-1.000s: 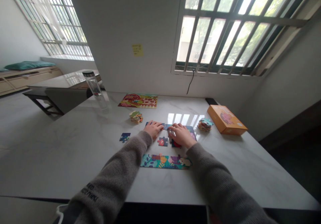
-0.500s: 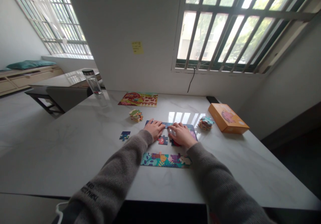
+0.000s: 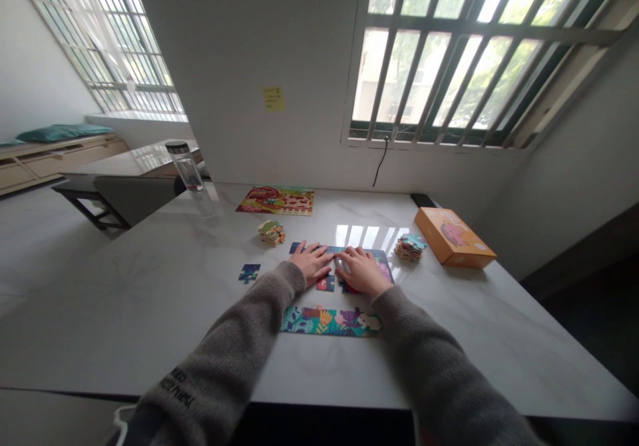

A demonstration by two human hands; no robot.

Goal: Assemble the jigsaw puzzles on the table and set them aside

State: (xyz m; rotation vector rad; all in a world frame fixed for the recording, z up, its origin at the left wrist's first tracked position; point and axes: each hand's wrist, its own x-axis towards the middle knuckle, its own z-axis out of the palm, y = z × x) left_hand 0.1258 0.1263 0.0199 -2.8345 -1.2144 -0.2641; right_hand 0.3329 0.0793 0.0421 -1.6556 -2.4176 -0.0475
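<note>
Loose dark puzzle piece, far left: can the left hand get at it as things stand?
Likely yes. The loose piece lies uncovered left of the left forearm, nothing visible between. The left hand would just need to lift off the blue pieces.

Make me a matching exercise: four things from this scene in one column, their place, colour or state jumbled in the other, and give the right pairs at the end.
Things
1. Box
2. Bottle
3. Note
4. Puzzle strip

Place, colour or state
A. Standing upright, clear with a dark lid
B. Between the left sleeve and the right sleeve
C. Orange, to the right of the right hand
D. Yellow, on the wall

Right pairs: 1-C, 2-A, 3-D, 4-B
</note>
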